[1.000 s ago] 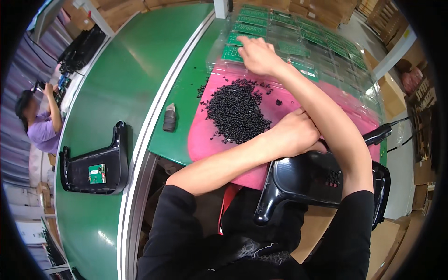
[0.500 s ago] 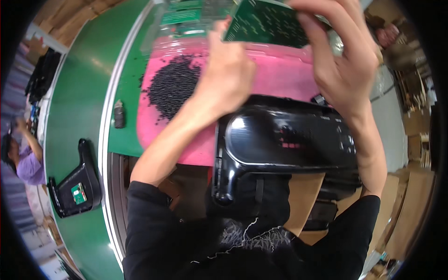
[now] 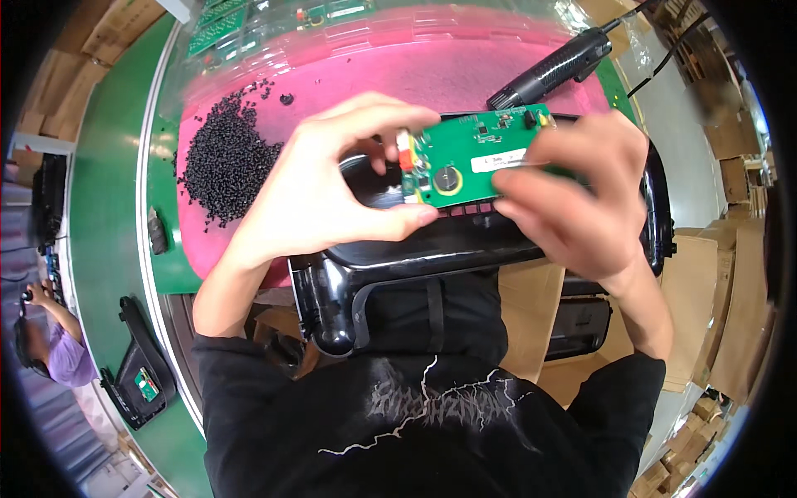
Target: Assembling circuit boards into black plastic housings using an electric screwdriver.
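A green circuit board (image 3: 457, 149) with a round buzzer-like part and a white label is raised over a glossy black plastic housing (image 3: 465, 253). My left hand (image 3: 307, 187) grips its left end by the edges, thumb at the lower corner and fingers at the upper one. My right hand (image 3: 594, 195) is curled over the right end, its fingertips beside the label. Motion smears those fingers, so whether they grip the board is unclear. The housing spans the mat's near edge and my lap.
A pile of small black screws (image 3: 224, 166) lies on the pink mat (image 3: 324, 83). A black electric screwdriver (image 3: 552, 66) rests behind the board. Clear trays with more boards (image 3: 217, 25) stand at the back. Another housing (image 3: 137, 386) lies left, near a person in purple (image 3: 70, 357).
The board has come down and nearer, and its component side now faces me. My left hand has turned to hold its left end. The view has shifted, bringing the screwdriver into sight.
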The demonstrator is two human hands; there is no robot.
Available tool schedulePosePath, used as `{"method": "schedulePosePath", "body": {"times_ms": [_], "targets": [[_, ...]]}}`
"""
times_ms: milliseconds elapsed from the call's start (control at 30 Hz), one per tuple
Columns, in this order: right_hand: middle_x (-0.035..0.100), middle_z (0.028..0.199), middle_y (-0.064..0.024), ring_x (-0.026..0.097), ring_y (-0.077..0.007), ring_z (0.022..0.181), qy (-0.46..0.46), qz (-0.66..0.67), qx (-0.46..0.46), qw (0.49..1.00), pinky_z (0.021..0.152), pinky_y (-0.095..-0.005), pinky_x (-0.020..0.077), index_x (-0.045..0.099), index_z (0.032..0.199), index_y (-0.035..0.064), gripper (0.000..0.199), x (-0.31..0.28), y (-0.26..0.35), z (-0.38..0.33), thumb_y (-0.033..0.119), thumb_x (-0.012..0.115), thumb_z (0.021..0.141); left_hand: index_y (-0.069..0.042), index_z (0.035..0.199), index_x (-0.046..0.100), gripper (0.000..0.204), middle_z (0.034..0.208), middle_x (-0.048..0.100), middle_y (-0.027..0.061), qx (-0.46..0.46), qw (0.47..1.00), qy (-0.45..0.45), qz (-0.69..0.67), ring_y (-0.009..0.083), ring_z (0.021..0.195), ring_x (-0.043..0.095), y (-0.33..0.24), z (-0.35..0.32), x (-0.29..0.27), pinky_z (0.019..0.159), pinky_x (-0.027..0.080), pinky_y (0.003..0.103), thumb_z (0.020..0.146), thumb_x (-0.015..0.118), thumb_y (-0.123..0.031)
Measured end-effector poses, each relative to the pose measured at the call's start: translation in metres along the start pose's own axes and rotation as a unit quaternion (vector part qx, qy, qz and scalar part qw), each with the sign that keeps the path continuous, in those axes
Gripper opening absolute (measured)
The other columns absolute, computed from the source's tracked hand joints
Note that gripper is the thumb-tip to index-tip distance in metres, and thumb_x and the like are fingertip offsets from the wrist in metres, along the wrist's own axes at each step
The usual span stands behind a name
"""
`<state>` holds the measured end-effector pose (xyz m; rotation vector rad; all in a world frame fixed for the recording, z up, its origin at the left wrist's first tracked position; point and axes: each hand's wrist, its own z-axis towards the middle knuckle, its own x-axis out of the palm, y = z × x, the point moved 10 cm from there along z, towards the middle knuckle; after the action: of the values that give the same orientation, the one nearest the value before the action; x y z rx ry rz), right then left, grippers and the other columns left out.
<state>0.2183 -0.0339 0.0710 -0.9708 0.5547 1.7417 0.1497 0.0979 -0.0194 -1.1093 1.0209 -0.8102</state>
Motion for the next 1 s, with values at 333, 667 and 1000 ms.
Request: {"method": "schedulePosePath", "body": {"times_ms": [333, 667, 1000], "targets": [[0.063, 0.063, -0.0021, 0.059, -0.0060, 0.058, 0.113, 0.343, 0.473, 0.803, 0.057, -0.0218, 0.0472, 0.067, 0.087, -0.0033, 0.011, 0.035, -0.058, -0.081, 0.002, 0.069, 0.078, -0.001, 0.121, 0.064, 0.070, 0.108, 0.062, 0.0113, 0.283, 0.935, 0.076, 0.201, 0.0260, 0.088, 0.060, -0.032, -0.003, 0.029, 0.073, 0.052, 0.036, 0.058, 0.088, -0.019], [0.070, 0.099, -0.0129, 0.067, -0.0190, 0.087, 0.194, 0.339, 0.415, 0.822, 0.080, -0.0299, 0.0528, 0.058, 0.126, 0.0028, 0.069, 0.051, -0.071, -0.083, 0.011, 0.086, 0.064, -0.003, 0.119, 0.062, 0.069, 0.109, 0.059, 0.0114, 0.190, 0.956, 0.070, 0.212, 0.0280, 0.097, 0.062, -0.009, 0.021, 0.028, 0.082, 0.053, 0.037, 0.057, 0.087, -0.018], [0.055, 0.125, -0.0116, 0.051, -0.0307, 0.116, 0.177, 0.239, 0.320, 0.900, 0.101, -0.0388, 0.0411, 0.061, 0.121, 0.0023, 0.062, 0.064, -0.102, -0.067, 0.015, 0.083, 0.064, -0.005, 0.123, 0.058, 0.064, 0.115, 0.055, 0.0116, 0.028, 0.969, 0.065, 0.237, 0.0299, 0.095, 0.063, 0.026, 0.040, 0.026, 0.080, 0.053, 0.038, 0.065, 0.083, -0.020]]}}
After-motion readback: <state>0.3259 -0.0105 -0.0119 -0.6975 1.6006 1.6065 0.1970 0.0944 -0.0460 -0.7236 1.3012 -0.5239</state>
